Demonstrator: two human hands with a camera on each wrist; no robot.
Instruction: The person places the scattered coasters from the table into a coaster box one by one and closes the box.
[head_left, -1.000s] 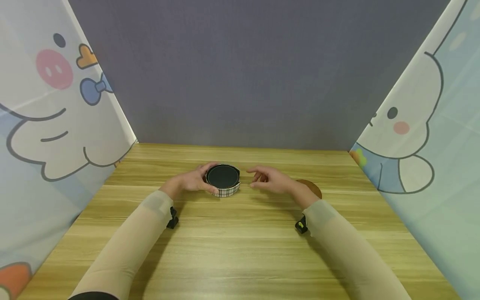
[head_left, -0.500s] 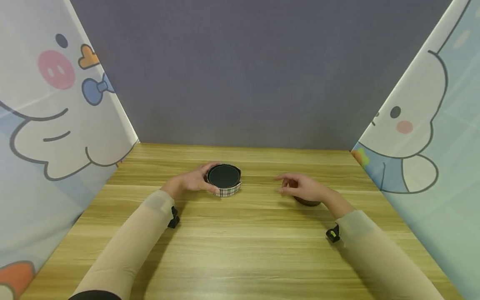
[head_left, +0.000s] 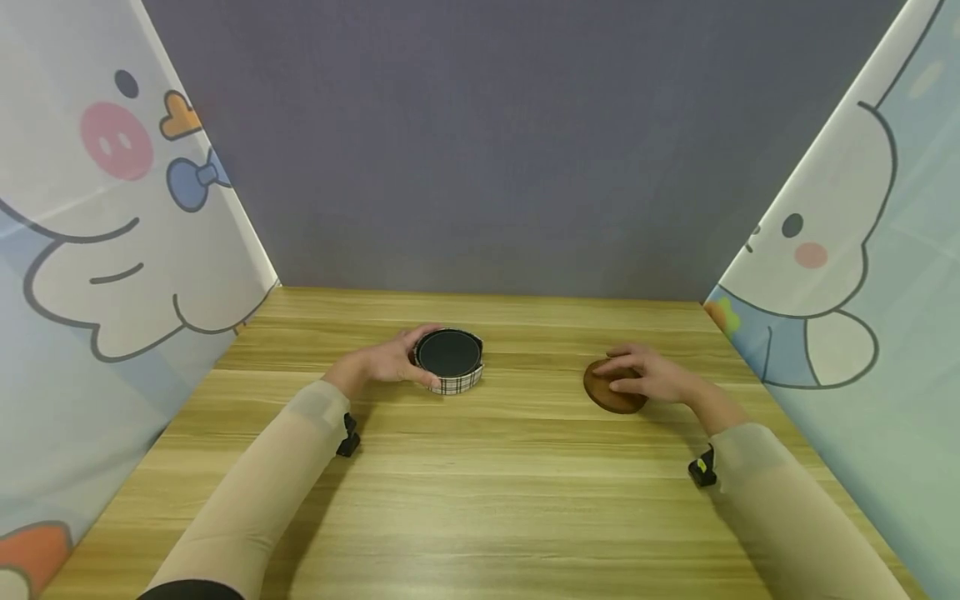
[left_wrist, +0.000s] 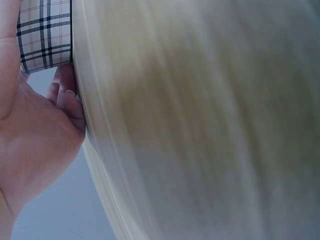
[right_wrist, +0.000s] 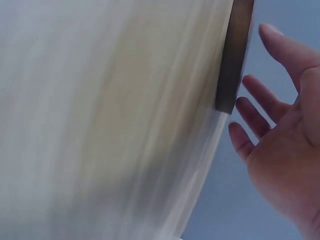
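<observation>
A round coaster holder (head_left: 459, 383) in cream-and-black plaid stands on the table left of centre, with a dark round coaster (head_left: 448, 352) showing at its top. My left hand (head_left: 382, 360) grips its left side, thumb along the front wall and fingers round the back. The left wrist view shows the plaid wall (left_wrist: 46, 35) right beside the palm. Farther right lies a flat brown wooden disc (head_left: 613, 398), like a coaster. Over its upper right part is my right hand (head_left: 651, 375), fingers loosely spread. In the right wrist view the fingertips (right_wrist: 248, 80) are close above the disc's edge (right_wrist: 235, 60).
The wood-grain table (head_left: 480, 500) runs back to a grey panel (head_left: 495, 150). Cartoon-printed curtains (head_left: 75, 250) close in the left side, and a similar curtain (head_left: 885, 275) the right. A small black wrist camera (head_left: 702, 468) sits under the right forearm.
My right hand has moved right, from beside the coaster holder to over the brown disc, which shows more now. My left hand and the holder have stayed in place.
</observation>
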